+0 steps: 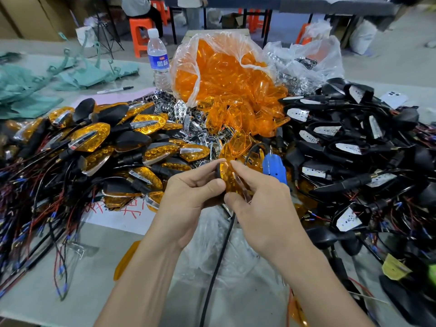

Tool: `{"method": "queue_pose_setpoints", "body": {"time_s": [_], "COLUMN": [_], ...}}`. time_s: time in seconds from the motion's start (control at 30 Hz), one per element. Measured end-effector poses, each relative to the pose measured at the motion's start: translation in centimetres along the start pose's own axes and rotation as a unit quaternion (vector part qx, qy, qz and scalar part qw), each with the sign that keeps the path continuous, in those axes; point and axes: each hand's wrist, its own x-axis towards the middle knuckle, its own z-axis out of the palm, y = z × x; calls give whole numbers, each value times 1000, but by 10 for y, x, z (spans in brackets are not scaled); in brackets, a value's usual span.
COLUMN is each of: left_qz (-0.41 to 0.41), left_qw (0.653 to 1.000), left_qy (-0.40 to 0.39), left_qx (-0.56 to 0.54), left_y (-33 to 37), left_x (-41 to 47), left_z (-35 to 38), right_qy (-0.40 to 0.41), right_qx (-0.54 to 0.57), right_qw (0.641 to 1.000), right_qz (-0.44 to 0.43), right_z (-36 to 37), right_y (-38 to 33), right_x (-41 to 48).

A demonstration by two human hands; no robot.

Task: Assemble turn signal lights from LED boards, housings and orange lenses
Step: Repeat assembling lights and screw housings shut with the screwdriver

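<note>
The left hand (193,192) and right hand (259,199) pinch the orange lens (229,177) with curled fingers. Even pressure round its rim should seat it flush on the housing (217,171).

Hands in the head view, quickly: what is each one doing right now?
Left hand: grips the turn signal light.
Right hand: pinches the same light.
</note>
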Motion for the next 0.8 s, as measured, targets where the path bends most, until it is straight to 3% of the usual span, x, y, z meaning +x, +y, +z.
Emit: {"method": "queue_pose_setpoints", "body": {"time_s": [0.2, 0.47, 0.67, 0.8], "left_qz": [-2, 14, 30, 51], "left_qw": [1000, 998, 995, 994], "left_qy": [3, 39, 69, 76], "left_qx": [24, 46, 63, 67], "left_y": [4, 6, 5, 8], "left_x": [-2, -5, -6, -9], "left_z": [-3, 3, 10, 13], "right_qy": [-21, -50, -35, -23], "right_qx": [-8, 62, -25, -20], "right_qw": [1000, 997, 999, 999], "right_qz": [-14, 18, -5, -11], "right_z": [-2, -8, -8, -11], "right_y": [2, 0, -6, -11], "right_x": [-2, 3, 4, 5]}}
